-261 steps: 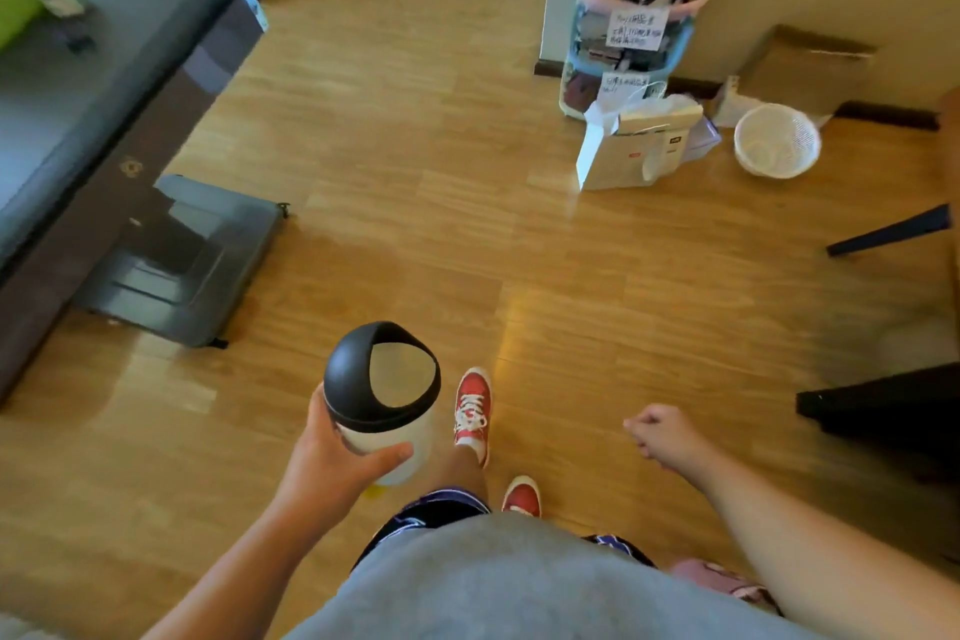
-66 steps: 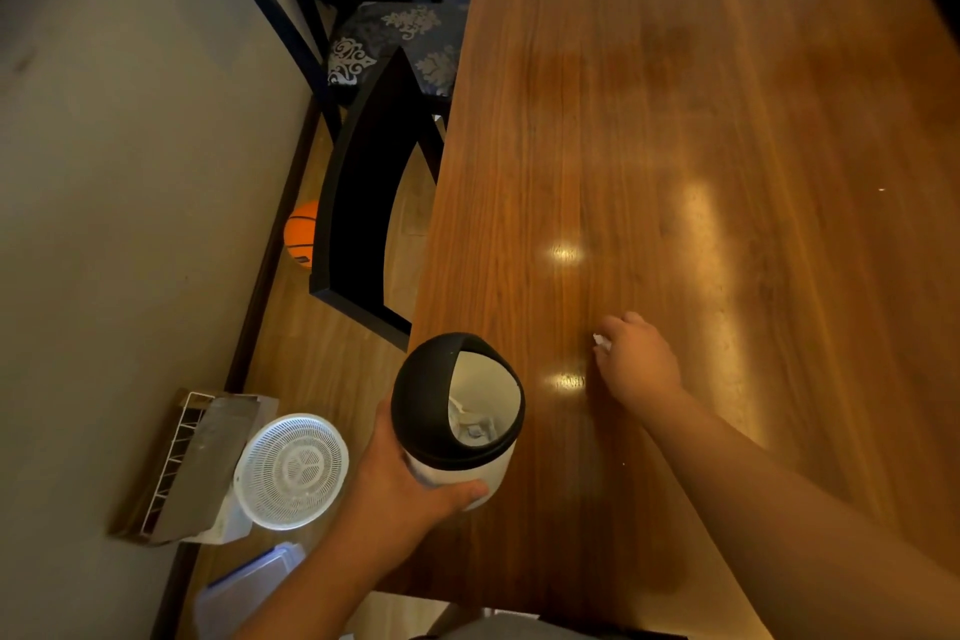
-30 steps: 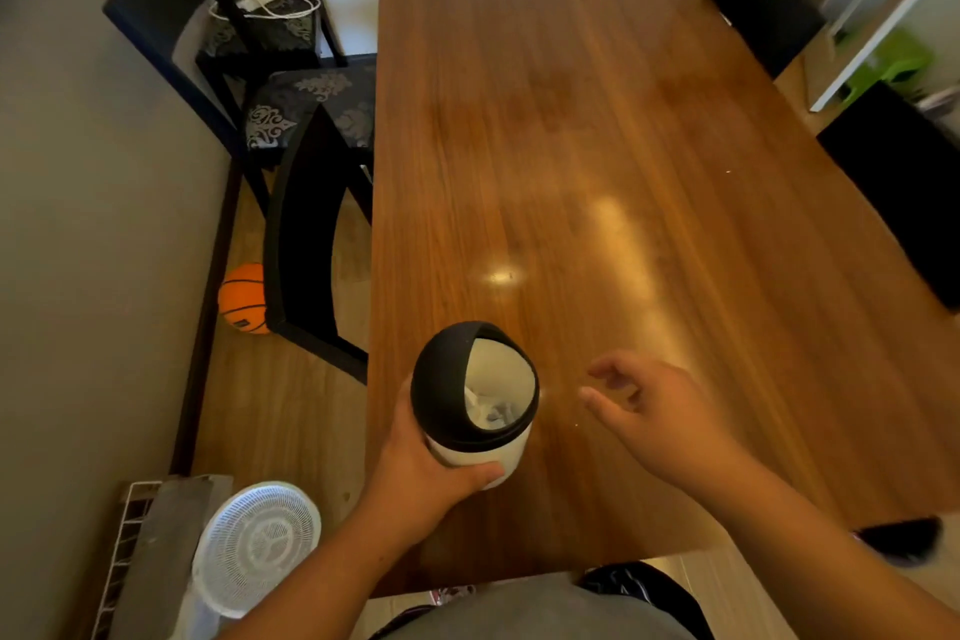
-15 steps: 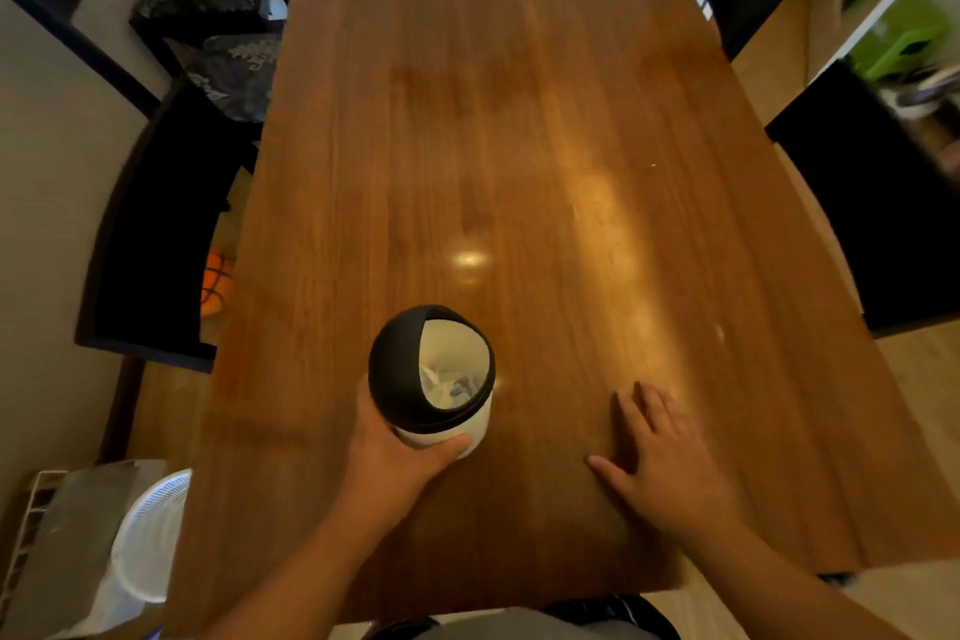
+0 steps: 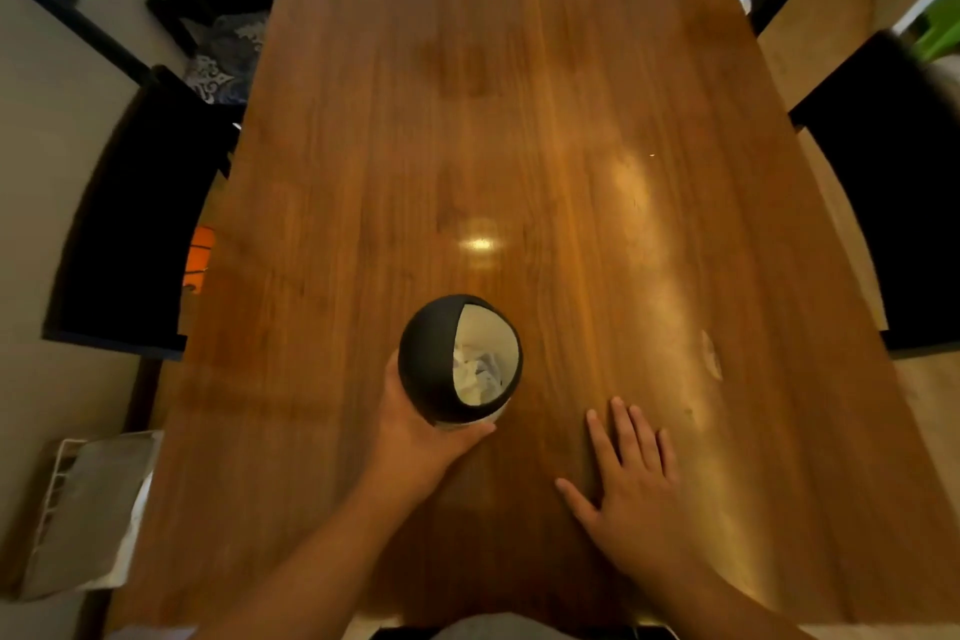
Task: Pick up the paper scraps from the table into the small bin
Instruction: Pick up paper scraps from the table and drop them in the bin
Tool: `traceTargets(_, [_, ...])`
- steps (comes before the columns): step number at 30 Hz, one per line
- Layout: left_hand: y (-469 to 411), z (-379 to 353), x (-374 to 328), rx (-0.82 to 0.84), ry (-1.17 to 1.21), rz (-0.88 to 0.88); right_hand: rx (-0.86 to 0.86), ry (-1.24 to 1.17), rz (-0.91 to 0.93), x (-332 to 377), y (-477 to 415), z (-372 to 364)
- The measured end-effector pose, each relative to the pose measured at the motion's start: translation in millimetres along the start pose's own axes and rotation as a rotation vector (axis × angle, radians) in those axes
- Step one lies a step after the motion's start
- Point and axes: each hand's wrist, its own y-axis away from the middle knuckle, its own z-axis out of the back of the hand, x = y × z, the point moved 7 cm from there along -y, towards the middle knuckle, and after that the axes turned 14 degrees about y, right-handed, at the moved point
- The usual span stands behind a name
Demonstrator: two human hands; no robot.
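A small white bin (image 5: 460,359) with a black domed lid stands on the wooden table (image 5: 519,94), near its front edge. White crumpled paper scraps (image 5: 475,369) lie inside its round opening. My left hand (image 5: 415,437) is wrapped around the bin's near side. My right hand (image 5: 631,478) rests flat on the tabletop to the right of the bin, fingers spread, holding nothing. A tiny white speck (image 5: 652,154) lies on the table farther out to the right.
Black chairs stand at the left (image 5: 135,224) and right (image 5: 893,192) sides of the table. An orange ball (image 5: 200,255) lies on the floor under the left chair. A white wire rack (image 5: 78,504) sits on the floor at lower left.
The bin has come from over the table's left edge to stand on the tabletop. My right hand dropped a scrap into it, then lowered flat onto the wood.
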Motion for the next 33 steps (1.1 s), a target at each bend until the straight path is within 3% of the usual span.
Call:
traceTargets(12, [-13.1, -10.0, 1.2, 0.159, -0.174, -0.027, -0.064, -0.016, 0.009, -1.2, -1.0, -8.0])
traceTargets(25, [-16.9, -1.2, 27.1, 0.224, -0.168, -0.003, -0.138, -0.009, -0.008, -2.0, -2.3, -22.3])
traceTargets(33, [-9.5, 6.1, 27.3, 0.321, -0.342, 0.019, -0.159, 0.017, -0.020, -3.0, -3.4, -22.1])
